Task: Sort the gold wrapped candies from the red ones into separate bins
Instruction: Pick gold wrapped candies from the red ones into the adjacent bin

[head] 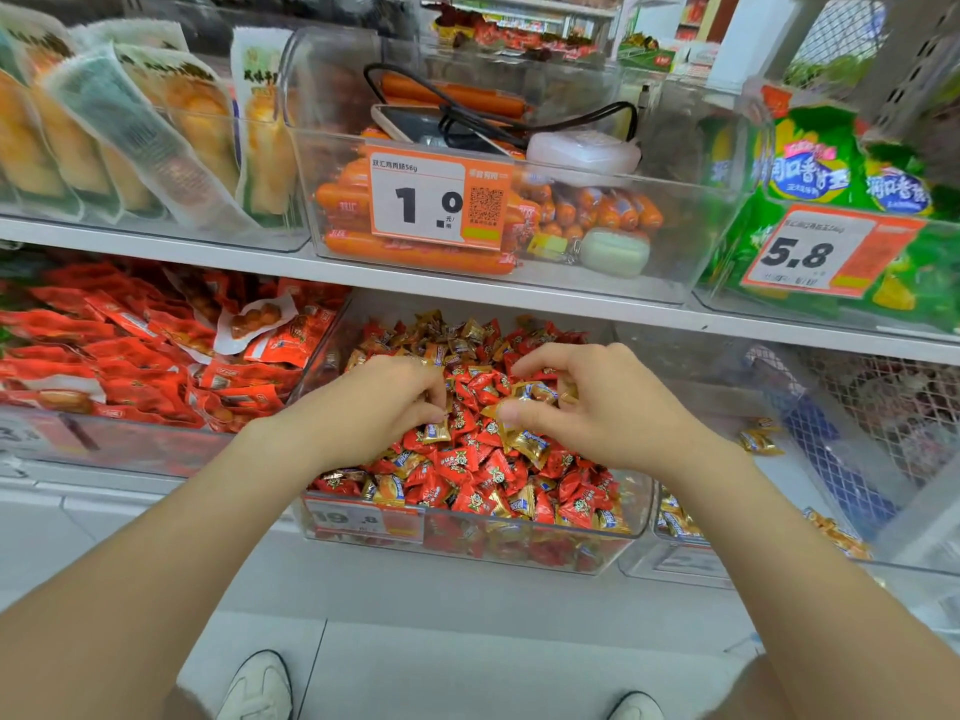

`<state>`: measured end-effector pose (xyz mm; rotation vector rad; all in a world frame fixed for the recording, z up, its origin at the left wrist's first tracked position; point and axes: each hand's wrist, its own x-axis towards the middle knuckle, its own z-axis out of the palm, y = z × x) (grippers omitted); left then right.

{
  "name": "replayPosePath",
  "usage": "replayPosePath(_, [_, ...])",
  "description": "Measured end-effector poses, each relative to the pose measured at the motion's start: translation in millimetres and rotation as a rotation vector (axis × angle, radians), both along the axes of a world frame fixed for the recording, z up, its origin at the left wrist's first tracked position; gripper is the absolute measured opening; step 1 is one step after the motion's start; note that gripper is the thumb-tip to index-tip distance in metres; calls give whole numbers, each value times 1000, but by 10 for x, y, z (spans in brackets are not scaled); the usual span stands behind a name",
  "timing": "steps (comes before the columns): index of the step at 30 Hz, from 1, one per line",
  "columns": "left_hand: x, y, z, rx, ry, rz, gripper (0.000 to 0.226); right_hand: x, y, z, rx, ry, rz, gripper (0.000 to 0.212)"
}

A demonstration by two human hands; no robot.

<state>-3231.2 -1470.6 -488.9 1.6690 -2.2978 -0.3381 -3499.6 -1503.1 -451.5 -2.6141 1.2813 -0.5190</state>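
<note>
Right hand [592, 407] fingers pinching gold candies [527, 393], left hand [382, 402] fingers curled into red candies [483, 388], grasp unclear, clear bin [642, 511] beneath both

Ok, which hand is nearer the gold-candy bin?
Right. The right hand, pinching gold candies, is over the mixed bin on the side next to the gold-candy bin; the left hand is over its far side.

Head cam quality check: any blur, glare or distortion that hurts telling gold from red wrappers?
Head view: lighting even, soft shadows; gold candies and red candies in the mixed bin are sharp enough to tell apart. Head view, edges: fisheye bows the shelf edge and corners smear. Head view, front: the bin's price tag is blurred; clear walls show reflections.
</note>
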Motion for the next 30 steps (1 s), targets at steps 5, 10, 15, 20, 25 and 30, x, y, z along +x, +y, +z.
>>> replayPosePath(5, [-42,38,-79,75,-77,-4,38,44,-7,-144,-49,388,50,94])
replayPosePath(10, [-68,36,-91,93,-110,30,50,113,-146,-280,-130,373,150,70])
replayPosePath(15, [-38,13,-72,93,-66,19,17,75,-185,-336,-79,239,131,38])
replayPosePath(20, [19,-3,-60,42,-14,9,15,35,-253,-310,56,3,107,33])
replayPosePath(25, [58,23,-15,5,62,55,19,-76,-251,-182,137,-159,43,40])
replayPosePath(30, [67,24,-43,39,45,12,25,-111,-211,-165,117,-139,-58,29])
